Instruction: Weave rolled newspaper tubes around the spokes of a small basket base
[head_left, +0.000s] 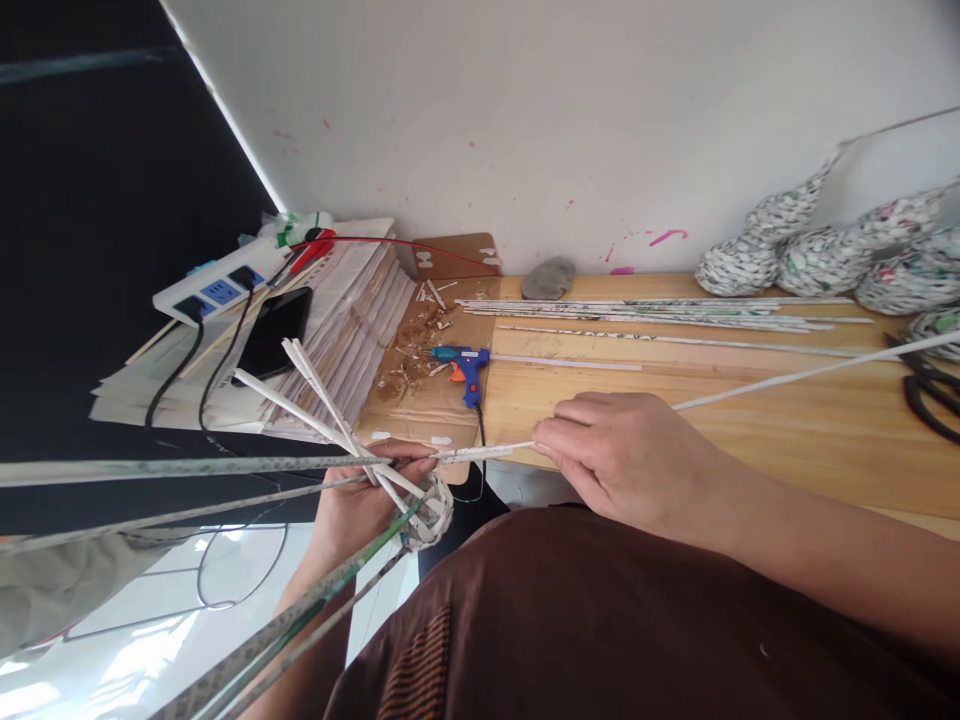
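Crossing behind the paper rod (474, 454) between the hands (619, 462), a glue gun's (470, 370) cord (481, 425).

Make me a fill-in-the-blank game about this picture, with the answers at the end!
The glue gun is mostly ____ in color. The black phone lies on a stack of ____. The small woven piece is nearer to the person's ____ hand.

Missing words: blue; paper; left.
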